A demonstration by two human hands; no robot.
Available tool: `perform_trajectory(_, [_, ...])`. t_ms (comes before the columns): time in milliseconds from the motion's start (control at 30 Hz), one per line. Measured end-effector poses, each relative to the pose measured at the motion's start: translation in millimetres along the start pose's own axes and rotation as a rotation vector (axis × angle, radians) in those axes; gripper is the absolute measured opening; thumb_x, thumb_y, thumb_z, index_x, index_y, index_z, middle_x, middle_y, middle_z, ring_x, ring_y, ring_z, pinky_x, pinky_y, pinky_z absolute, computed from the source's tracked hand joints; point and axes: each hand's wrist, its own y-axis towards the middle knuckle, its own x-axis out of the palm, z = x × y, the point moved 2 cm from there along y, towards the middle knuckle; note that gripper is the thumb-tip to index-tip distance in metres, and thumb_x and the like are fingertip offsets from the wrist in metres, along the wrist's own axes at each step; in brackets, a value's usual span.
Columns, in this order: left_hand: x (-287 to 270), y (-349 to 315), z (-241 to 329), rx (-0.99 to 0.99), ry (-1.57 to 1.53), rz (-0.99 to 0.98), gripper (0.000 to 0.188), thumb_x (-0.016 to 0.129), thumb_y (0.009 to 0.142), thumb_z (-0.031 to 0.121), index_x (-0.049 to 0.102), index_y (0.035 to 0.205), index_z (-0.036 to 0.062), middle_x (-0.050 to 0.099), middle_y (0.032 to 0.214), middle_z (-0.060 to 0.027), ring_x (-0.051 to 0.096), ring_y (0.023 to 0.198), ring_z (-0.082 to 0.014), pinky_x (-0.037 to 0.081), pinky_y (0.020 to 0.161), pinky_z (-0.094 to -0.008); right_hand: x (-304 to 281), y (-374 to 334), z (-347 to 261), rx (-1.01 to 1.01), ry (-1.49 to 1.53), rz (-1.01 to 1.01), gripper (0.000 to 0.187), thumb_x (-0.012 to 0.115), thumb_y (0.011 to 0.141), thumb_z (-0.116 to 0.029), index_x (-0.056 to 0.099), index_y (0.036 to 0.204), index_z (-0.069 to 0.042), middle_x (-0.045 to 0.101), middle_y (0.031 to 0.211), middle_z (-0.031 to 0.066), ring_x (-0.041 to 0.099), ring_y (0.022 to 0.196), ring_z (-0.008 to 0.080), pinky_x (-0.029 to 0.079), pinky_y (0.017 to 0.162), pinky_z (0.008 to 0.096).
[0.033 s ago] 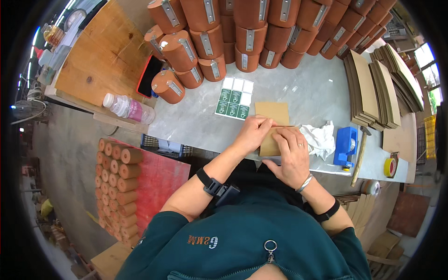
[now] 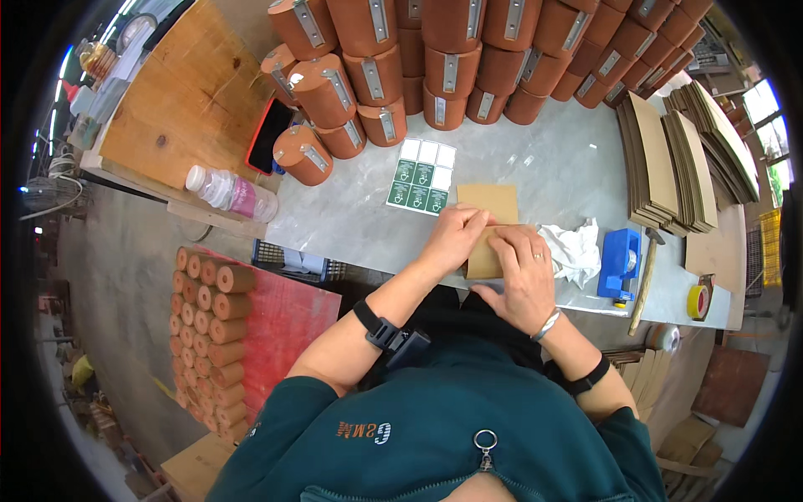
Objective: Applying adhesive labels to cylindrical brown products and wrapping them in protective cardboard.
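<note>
A tan piece of cardboard lies at the front edge of the grey table, with a crease across its middle and its near half reaching toward me. My left hand pinches it at the crease, thumb and fingers together. Curled over the near half are the fingers of my right hand, pressing on it beside the left fingertips; the right thumb stands apart, lower down. Touching or close to my right hand is a crumpled white cloth. Beyond my left hand lies a sheet of green and white stickers.
Stacked brown cylinders with metal strips line the back. At right are a blue tape dispenser, a hammer, a yellow tape roll and cardboard stacks. A plastic bottle lies at left; smaller cylinders are piled lower left.
My right fingers have shifted very slightly on the cardboard, and the raised edge at the crease shows less. The left hand keeps its pinch.
</note>
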Motion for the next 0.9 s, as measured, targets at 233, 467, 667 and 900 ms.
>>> perform_trajectory(233, [-5,-33,0,-0.023,-0.300,0.403,0.034,0.058,0.110,0.026,0.061,0.135,0.0035,0.064,0.126,-0.0042,0.058,0.116,-0.0141,0.045,0.102,-0.0324,19,64,55,-0.056,0.019,-0.265,0.082,0.096,0.055,-0.042,0.056,0.116,-0.004,0.061,0.114,0.0155,0.060,0.110,0.0375,0.050,0.097,0.0460])
perform_trajectory(467, [-18,-77,0,-0.293,-0.651,0.269,0.045,0.067,0.105,0.022,0.053,0.141,-0.0013,0.061,0.133,-0.0104,0.058,0.128,-0.0239,0.045,0.109,-0.0397,36,121,108,0.348,0.375,-0.764,0.088,0.083,0.070,-0.071,0.068,0.117,0.001,0.073,0.112,0.0222,0.071,0.108,0.0346,0.055,0.094,0.0398])
perform_trajectory(667, [5,-48,-5,-0.325,-0.849,0.119,0.052,0.073,0.101,0.022,0.053,0.140,-0.0058,0.061,0.134,-0.0128,0.058,0.130,-0.0253,0.042,0.116,-0.0434,43,112,113,0.469,0.466,-0.689,0.087,0.080,0.074,-0.073,0.072,0.117,0.003,0.074,0.109,0.0223,0.072,0.101,0.0314,0.057,0.088,0.0378])
perform_trajectory(900, [17,-40,-1,-0.246,-0.753,0.057,0.063,0.080,0.096,0.026,0.051,0.144,-0.0017,0.060,0.138,-0.0128,0.057,0.130,-0.0228,0.045,0.113,-0.0404,42,63,91,0.629,0.840,-0.458,0.079,0.067,0.091,-0.065,0.070,0.121,0.008,0.074,0.105,0.0190,0.071,0.096,0.0237,0.056,0.083,0.0355])
